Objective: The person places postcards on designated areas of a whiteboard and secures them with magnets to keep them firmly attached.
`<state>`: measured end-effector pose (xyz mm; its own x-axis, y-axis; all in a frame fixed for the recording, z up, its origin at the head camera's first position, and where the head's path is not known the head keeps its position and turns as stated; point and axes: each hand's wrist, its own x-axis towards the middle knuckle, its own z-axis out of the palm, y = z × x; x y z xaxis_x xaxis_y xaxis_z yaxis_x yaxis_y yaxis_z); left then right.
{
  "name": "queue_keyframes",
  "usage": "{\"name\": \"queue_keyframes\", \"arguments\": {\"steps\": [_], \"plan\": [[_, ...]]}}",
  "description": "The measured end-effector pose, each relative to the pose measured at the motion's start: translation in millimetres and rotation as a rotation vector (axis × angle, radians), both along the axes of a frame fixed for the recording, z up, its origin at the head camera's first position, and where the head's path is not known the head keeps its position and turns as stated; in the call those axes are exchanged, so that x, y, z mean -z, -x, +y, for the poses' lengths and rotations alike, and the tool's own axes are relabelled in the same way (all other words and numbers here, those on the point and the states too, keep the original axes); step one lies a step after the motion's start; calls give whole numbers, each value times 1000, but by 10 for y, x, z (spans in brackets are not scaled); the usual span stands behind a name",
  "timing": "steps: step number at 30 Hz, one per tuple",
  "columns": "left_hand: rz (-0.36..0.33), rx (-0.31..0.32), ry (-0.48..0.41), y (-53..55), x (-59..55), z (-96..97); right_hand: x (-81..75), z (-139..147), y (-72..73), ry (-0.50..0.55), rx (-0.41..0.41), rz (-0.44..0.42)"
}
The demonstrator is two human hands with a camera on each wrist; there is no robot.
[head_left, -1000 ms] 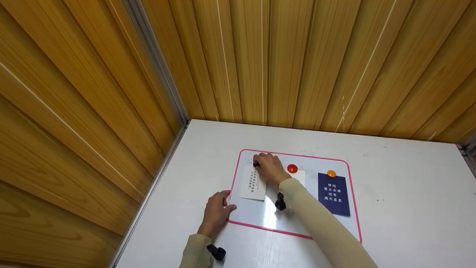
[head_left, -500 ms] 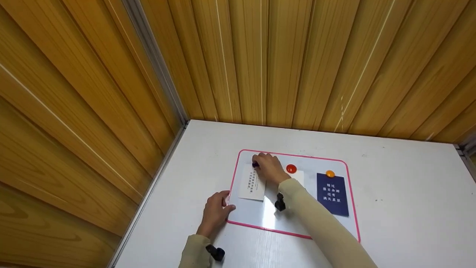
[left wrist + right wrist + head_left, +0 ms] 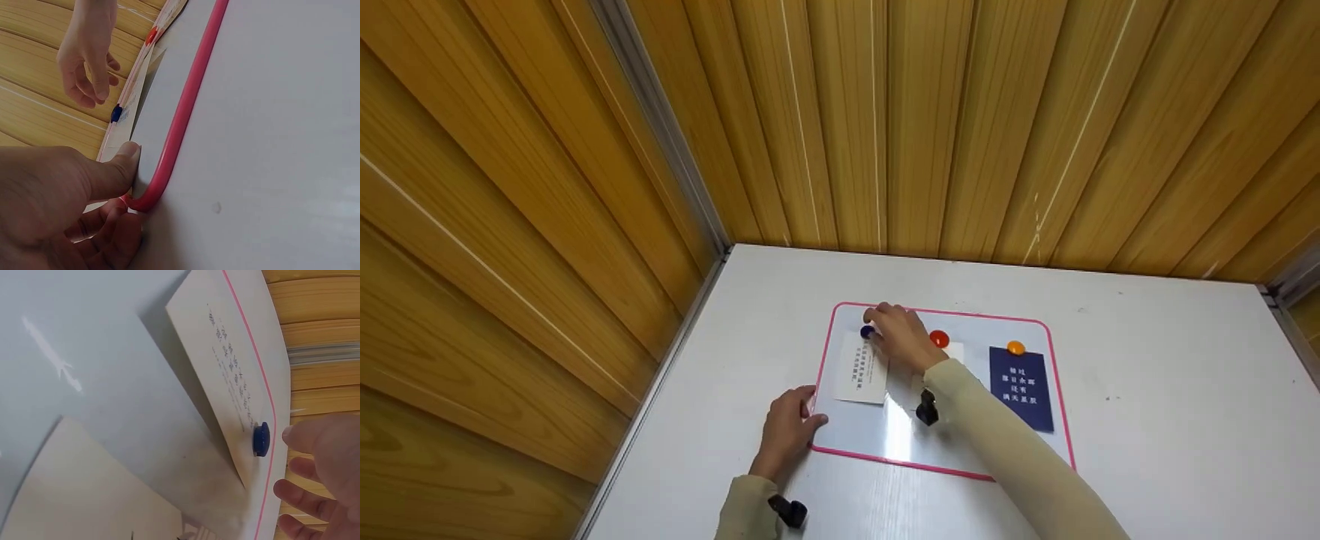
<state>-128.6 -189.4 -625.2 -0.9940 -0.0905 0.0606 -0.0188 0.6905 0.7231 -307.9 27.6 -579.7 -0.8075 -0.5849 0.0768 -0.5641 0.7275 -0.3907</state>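
Observation:
A whiteboard (image 3: 855, 431) with a pink rim lies on the white table. My left hand (image 3: 785, 429) grips its left edge; in the left wrist view the thumb (image 3: 121, 169) is on top and the fingers are curled below the rim. Near the board's upper left, a round blue magnet (image 3: 868, 331) sits on the top of a cream card (image 3: 861, 375) with printed characters. My right hand (image 3: 898, 335) hovers beside this magnet. In the right wrist view its loosely bent fingers (image 3: 304, 500) stand apart from the blue magnet (image 3: 261, 439), with nothing held.
A red magnet (image 3: 939, 339) holds another pale card (image 3: 956, 352), partly covered by the right arm. To the right, an orange magnet (image 3: 1016, 348) sits on a navy card (image 3: 1021, 397). Wood-patterned walls (image 3: 840, 127) border the table (image 3: 1170, 397) at the back and left.
My right hand has let go of the blue magnet, which now shows on the card. The left hand keeps its grip on the board. The head view has shifted slightly.

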Motion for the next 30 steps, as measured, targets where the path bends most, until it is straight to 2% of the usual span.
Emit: {"name": "queue_keyframes", "arguments": {"steps": [5, 15, 23, 30], "plan": [[-25, 15, -2, -15, -24, 3, -83, 75, -37, -3, 9, 5], [-77, 42, 24, 11, -100, 10, -249, 301, -104, -24, 33, 95], [-116, 12, 3, 52, -192, 26, -395, 556, -120, 8, 40, 144], [-55, 23, 28, 48, -219, 42, -504, 801, -175, 10, 40, 212]]}}
